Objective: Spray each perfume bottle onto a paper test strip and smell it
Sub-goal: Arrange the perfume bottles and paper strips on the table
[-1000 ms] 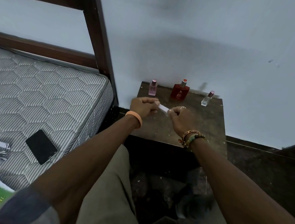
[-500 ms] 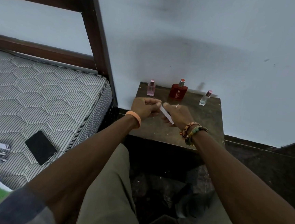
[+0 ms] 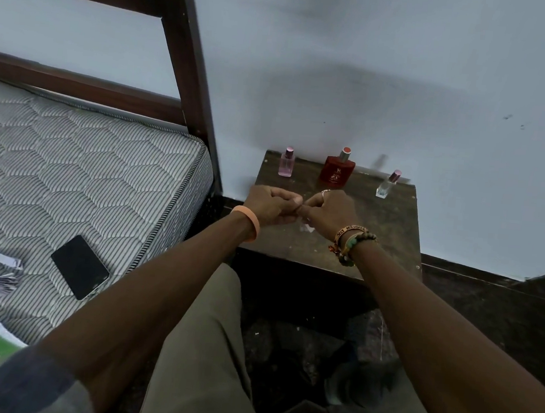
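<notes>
- Hands have drawn together, hiding most of the paper strip (image 3: 307,226), just in front of the red bottle (image 3: 337,170).
- Both the left hand (image 3: 269,206) and right hand (image 3: 330,211) pinch it, fingers curled, likely readying it for spraying.
- Flanking the red bottle, the pink bottle (image 3: 286,163) and clear bottle (image 3: 385,185) stand untouched.

Three perfume bottles (image 3: 286,163) (image 3: 336,172) (image 3: 386,186), one phone (image 3: 79,267), two hands (image 3: 269,205) (image 3: 331,211).
</notes>
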A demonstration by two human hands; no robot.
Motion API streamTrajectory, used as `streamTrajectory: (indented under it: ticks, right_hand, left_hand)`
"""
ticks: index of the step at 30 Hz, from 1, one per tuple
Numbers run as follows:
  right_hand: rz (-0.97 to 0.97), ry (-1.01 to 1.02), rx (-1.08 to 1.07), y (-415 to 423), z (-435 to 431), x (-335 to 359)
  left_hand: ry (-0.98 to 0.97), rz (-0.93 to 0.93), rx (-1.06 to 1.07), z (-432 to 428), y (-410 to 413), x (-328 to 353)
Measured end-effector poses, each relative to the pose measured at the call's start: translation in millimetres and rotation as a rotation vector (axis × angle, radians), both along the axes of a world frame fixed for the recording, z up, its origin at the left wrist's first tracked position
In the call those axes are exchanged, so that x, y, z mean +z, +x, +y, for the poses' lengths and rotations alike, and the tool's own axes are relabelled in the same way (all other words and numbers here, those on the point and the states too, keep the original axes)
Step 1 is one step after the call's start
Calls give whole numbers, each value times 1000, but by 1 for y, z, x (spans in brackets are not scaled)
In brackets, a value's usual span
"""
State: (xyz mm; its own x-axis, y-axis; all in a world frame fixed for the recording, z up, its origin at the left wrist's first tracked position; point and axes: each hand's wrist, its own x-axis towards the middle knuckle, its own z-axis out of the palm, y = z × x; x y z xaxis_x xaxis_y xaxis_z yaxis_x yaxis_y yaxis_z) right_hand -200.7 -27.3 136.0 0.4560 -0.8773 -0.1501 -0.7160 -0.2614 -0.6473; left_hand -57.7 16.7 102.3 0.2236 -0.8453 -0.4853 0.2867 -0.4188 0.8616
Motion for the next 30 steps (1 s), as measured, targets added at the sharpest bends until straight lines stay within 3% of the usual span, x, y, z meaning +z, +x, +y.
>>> streamTrajectory:
  ticks: [4,9,12,18,23,30]
  right_hand:
    - [72,-173,-9,7,7,-4]
    - [87,-322,36,20,14,-16]
    - [-156,-106,-37,24,13,-20]
    - [-564,568,-368,28,1,-48]
    - [-556,582,-394,27,-5,-69]
    - [-442,560,-427,27,-23,-107]
  left_hand:
    - [34,-78,-19,-3,1,-4]
    - [78,92,46,-4,8,-8]
    - [85,77,123,1,20,-16]
    - [146,-264,84,2,45,-40]
    - [159,-592,-41,-13,58,-60]
    - [133,-912,-161,-37,60,-85]
